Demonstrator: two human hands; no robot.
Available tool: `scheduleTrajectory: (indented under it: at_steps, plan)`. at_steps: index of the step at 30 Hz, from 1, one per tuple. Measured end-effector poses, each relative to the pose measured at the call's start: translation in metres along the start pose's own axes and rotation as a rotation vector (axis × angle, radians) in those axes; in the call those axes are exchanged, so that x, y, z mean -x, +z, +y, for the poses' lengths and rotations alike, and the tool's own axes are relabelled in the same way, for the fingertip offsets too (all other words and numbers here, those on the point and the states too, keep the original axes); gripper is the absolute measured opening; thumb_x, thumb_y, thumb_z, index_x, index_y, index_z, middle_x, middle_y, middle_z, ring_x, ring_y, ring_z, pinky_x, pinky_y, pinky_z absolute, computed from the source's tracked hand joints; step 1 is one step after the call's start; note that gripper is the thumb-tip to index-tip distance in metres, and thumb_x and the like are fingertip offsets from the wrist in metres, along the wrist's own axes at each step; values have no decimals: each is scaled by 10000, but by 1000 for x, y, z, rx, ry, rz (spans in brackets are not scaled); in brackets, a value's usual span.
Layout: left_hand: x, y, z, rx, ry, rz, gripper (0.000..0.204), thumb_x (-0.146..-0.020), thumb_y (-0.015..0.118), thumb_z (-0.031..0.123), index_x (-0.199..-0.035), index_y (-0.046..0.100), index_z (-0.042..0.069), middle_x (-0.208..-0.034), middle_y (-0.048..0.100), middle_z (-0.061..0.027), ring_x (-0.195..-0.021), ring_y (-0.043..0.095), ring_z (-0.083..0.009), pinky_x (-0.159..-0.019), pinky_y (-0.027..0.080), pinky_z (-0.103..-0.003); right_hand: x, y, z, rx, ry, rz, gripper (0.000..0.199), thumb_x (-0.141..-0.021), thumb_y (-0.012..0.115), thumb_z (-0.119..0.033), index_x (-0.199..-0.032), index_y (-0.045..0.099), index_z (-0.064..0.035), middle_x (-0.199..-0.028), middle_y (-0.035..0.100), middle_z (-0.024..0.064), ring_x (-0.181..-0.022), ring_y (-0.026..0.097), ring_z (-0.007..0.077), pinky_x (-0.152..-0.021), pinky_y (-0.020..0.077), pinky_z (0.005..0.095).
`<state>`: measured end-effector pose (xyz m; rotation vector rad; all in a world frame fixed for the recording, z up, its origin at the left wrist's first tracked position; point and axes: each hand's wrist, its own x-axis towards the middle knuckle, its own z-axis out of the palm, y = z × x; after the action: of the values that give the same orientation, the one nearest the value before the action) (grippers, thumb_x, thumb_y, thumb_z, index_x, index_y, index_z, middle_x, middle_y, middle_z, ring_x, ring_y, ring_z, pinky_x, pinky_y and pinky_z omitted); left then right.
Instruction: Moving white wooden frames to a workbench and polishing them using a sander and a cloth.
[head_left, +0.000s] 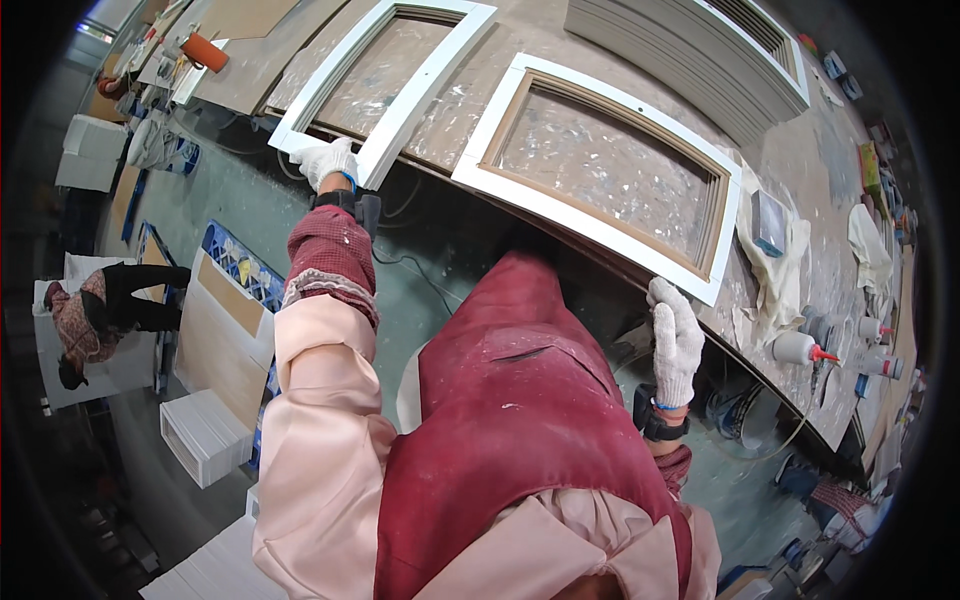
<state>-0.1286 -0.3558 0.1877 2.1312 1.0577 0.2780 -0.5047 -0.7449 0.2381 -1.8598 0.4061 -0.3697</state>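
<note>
My left hand [325,163], in a white knit glove, is closed on the near end of a white rectangular frame [425,92]. That frame lies at the left on the paint-specked workbench, its near end at the bench edge. A second white frame [580,222] with a brown inner lip lies to its right, slanting along the front edge. Close to this frame's near right corner is my right hand [676,335], also gloved. Its fingers are extended and hold nothing; whether the fingertips touch the corner I cannot tell.
A tall stack of frames [670,60] stands at the far right of the bench. Near it are a grey-blue block [768,222] on a cloth [785,275] and a white red-tipped bottle [795,348]. An orange cylinder [205,52] lies far left. Another person [95,310] is at the left.
</note>
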Motion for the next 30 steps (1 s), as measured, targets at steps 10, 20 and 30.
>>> scheduleTrajectory:
  at_steps: [10,20,30]
  plan:
    - [-23,1,-13,-107,96,-28,1020,-653,856,318,-1349,227,-81,-1228,552,-276,-1125,596,-381,-946,506,-417,-4,-15,7,145,-61,230,344,-933,576,-104,-1249,587,30,-1195,635,142,-1095,600,214,-984,435,310]
    - [110,0,-27,296,872,-578,429,-892,630,256,-1222,599,-18,-1262,593,-205,-1234,529,-291,-1044,393,-390,-1,-37,47,544,204,314,540,-941,576,-272,-1399,442,-20,-1410,476,192,-1307,453,329,-1089,346,374]
    - [155,0,-47,661,557,-898,399,-942,576,135,-1304,541,-28,-1300,568,-129,-1136,586,-232,-892,534,-342,19,-34,47,474,130,279,529,-940,566,-202,-1412,428,-8,-1423,480,173,-1315,465,274,-1097,339,341]
